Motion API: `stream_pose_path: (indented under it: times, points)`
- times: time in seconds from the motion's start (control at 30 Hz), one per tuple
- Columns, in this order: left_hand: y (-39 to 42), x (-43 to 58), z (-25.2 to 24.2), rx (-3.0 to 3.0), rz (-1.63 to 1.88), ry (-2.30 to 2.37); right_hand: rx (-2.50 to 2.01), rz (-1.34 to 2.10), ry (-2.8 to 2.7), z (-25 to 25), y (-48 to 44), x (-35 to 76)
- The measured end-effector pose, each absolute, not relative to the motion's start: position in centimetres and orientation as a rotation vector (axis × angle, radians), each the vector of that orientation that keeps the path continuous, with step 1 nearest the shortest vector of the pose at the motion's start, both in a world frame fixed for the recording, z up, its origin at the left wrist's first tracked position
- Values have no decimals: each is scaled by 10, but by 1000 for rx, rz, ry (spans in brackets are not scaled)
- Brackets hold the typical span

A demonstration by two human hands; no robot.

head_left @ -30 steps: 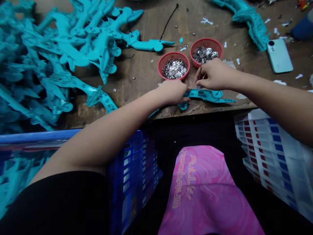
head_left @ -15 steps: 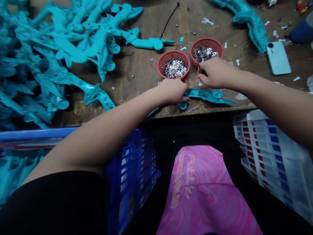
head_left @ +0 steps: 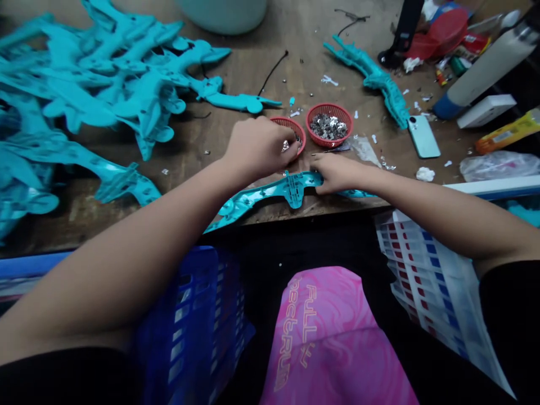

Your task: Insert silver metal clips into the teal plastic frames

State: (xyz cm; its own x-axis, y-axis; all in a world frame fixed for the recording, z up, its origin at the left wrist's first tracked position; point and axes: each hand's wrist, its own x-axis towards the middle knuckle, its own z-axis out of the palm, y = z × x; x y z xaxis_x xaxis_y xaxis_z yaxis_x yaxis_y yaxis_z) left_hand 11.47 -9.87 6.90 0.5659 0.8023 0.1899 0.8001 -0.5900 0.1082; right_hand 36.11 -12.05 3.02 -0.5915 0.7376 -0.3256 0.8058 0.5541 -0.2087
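My left hand (head_left: 262,147) is over the left red basket (head_left: 295,125), its fingers bent and pinched together at the small metal pieces inside. What the fingertips hold is hidden. A long teal plastic part (head_left: 295,188) with a ribbed crosspiece lies near the table's front edge. My right hand (head_left: 335,173) closes around this part to the right of the crosspiece, covering a stretch of it. Just behind that hand is a thin dark stick-like tool (head_left: 329,151); whether the fingers touch it I cannot tell. Another red basket (head_left: 329,126) of small metal pieces stands behind the right hand.
Many teal parts (head_left: 105,84) are piled at the left. At the right lie another teal part (head_left: 382,84), a phone (head_left: 424,136) and a bottle (head_left: 485,70). A blue crate (head_left: 189,315) and a white crate (head_left: 434,281) stand below the table edge.
My left hand has left the teal part and moved to the left basket. My right hand has come from the right basket down to the teal part. The view has shifted right and up.
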Motion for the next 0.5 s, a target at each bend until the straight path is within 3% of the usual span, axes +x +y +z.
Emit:
stream_pose_path:
  times: [0.17, 0.33, 0.5]
  points:
    - [-131, 109, 98, 2959, 812, 1036, 1785, -391, 2722, 82, -99, 414]
    - [-133, 117, 89, 3164, 774, 527, 2496, -254, 2205, 123, -37, 516]
    - [-109, 118, 57, 3251, 740, 495, 2537, -75, 1780, 102, 34, 579]
